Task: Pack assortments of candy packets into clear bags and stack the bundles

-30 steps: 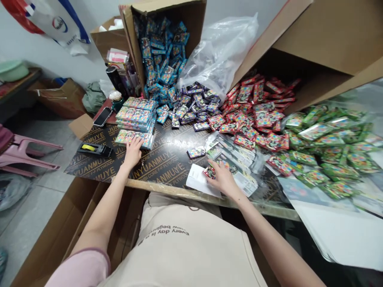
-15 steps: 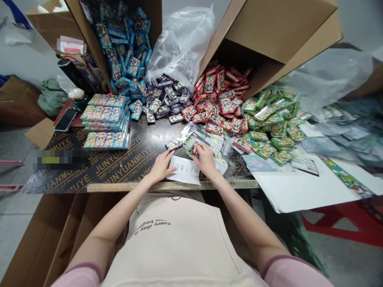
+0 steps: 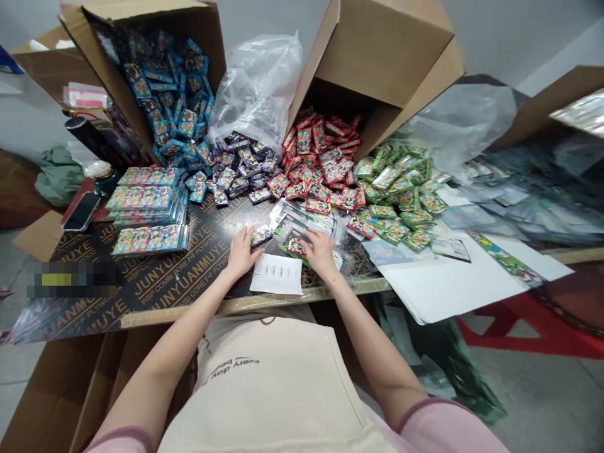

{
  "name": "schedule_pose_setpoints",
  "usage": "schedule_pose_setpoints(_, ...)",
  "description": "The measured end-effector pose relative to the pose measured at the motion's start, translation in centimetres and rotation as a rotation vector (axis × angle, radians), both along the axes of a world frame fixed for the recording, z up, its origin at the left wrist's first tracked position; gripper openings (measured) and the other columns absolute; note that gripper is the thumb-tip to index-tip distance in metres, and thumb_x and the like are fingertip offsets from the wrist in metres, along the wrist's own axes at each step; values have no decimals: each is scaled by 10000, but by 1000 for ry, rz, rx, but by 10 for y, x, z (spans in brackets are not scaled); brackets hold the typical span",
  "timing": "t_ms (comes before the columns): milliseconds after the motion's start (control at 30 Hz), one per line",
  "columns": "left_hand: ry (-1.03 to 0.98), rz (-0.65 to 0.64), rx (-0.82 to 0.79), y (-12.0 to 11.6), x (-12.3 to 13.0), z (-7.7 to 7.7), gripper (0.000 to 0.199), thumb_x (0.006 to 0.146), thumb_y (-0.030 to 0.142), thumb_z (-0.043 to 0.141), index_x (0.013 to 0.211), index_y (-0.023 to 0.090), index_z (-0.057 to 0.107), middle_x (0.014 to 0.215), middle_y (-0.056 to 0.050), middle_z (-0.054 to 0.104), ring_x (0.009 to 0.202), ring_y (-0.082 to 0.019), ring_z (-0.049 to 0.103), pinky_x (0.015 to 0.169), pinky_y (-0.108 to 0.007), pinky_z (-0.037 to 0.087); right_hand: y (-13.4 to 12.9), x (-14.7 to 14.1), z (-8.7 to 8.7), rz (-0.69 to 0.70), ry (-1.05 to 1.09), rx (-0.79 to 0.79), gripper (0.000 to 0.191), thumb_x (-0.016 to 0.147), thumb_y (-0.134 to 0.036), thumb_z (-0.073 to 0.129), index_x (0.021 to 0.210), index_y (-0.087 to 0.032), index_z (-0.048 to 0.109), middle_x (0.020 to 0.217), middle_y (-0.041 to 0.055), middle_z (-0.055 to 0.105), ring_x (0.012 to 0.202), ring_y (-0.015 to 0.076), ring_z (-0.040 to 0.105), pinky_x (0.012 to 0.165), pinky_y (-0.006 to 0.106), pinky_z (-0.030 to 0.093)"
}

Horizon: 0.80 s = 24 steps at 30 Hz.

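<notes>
Near the bench's front edge (image 3: 189, 311), the left hand (image 3: 241, 253) lies spread beside a small pack (image 3: 261, 236). The right hand (image 3: 319, 251) curls onto a second pack (image 3: 296, 246), any pinch hidden, above 1 paper slip (image 3: 276, 274).

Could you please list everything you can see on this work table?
Cardboard boxes: two, brown, tipped open at the back
Blue packets: many, blue, in the left box
Purple packets: many, purple, between boxes
Plastic bag: one, clear, between boxes
Red packets: many, red, at the right box
Green packets: many, green, further right
Packet stacks: several, multicoloured, at left
Phone: one, black, far left
Paper sheet: one, white, front
Left hand: bare, by a packet
Right hand: bare, on a packet
</notes>
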State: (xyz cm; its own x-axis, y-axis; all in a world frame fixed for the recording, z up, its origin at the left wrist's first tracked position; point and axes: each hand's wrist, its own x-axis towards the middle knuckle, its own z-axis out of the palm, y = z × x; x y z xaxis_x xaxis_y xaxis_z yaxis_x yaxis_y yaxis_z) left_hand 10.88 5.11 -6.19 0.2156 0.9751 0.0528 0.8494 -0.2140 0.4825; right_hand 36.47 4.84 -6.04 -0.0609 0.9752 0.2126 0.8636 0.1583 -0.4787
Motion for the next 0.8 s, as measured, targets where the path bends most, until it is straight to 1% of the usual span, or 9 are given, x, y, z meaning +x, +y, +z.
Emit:
schedule_pose_setpoints(67,65,-137,27,-18,-3,2,756,836,468,636,1484,223,334,1576,-188,265,1455,-364,248,1136,-615,215,3,33,-1,-97,-65,-67,374,857,-314,573,1203,-185,626,1165,171,614,1108,352,506,894,497,370)
schedule_pose_setpoints(133,152,-324,14,-35,-8,2,763,803,530,654,1464,265,381,1605,-149,202,1482,-376,150,1142,-663,117,-2,60,-4,-148,-154,-163,554,777,-413,677,1281,-207,572,1130,170,595,1076,367,501,862,492,375)
schedule_pose_setpoints(200,223,-424,-30,-47,-10,-1,758,800,544,651,1462,284,387,1610,-135,192,1487,-379,121,1129,-693,86,-10,78,-8,-176,-218,-238,727,689,-494,748,1332,-239,522,1098,160,574,1049,368,501,843,484,379)
schedule_pose_setpoints(300,275,-402,-76,-57,-4,-8,770,828,537,620,1492,285,325,1604,-138,210,1486,-377,133,1119,-705,107,-19,86,-11,-245,-220,-288,743,675,-491,758,1331,-240,514,1058,147,561,1036,363,507,839,474,385)
schedule_pose_setpoints(400,288,-344,-80,-57,9,-12,774,838,551,599,1499,266,315,1605,-141,201,1485,-389,113,1124,-699,112,-22,77,-8,-258,-162,-186,636,729,-431,713,1301,-215,538,1151,166,544,1107,366,490,883,483,381)
schedule_pose_setpoints(500,284,-314,-77,-54,19,-13,761,841,563,587,1492,260,334,1603,-137,209,1484,-390,116,1129,-695,99,-21,57,-2,-23,-107,-32,591,775,-427,667,1312,-225,524,1358,167,471,1244,348,424,980,488,339)
schedule_pose_setpoints(600,254,-296,-51,-54,20,-15,755,826,579,599,1475,270,367,1599,-128,231,1482,-383,140,1134,-685,101,-21,37,0,183,-118,-36,549,809,-330,621,1333,-216,504,1339,149,525,1246,324,450,1040,498,291)
schedule_pose_setpoints(700,208,-289,-33,-55,17,-19,732,823,575,605,1453,259,404,1588,-135,264,1475,-373,175,1142,-669,111,-22,26,-4,57,-74,-26,447,810,-248,577,1251,-172,571,1142,144,615,1112,312,542,999,485,335)
schedule_pose_setpoints(800,125,-248,-10,-55,15,-22,580,873,496,573,1396,260,485,1548,-127,356,1456,-340,248,1156,-630,129,-27,23,-10,-88,107,56,426,809,-300,582,1212,-164,592,1082,139,606,1022,289,574,927,434,413)
